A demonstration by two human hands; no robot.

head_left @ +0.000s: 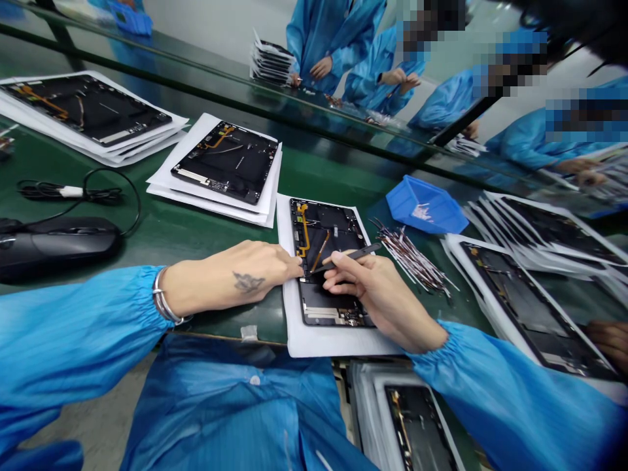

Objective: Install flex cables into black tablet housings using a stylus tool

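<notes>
In front of me a black tablet housing (pixel 338 297) lies open on white foam sheets (pixel 299 337), with an orange flex cable (pixel 305 229) along its left side. My left hand (pixel 240 275) is closed at the housing's left edge, its fingertips on the rim. Pinched in my right hand (pixel 367 281) is a pair of dark tweezers (pixel 366 251), whose tip points at the inside of the housing near its left edge. A thin brownish cable strip (pixel 320 252) runs slantwise beside the tip. My right fingers partly cover the housing's middle.
Thin wires (pixel 417 261) lie bundled right of the housing, below a blue bin (pixel 426 203). Stacked housings stand left (pixel 216 170) and right (pixel 530 294). A black mouse (pixel 59 245) with cable sits far left. Co-workers in blue smocks (pixel 333 39) work beyond the glass partition.
</notes>
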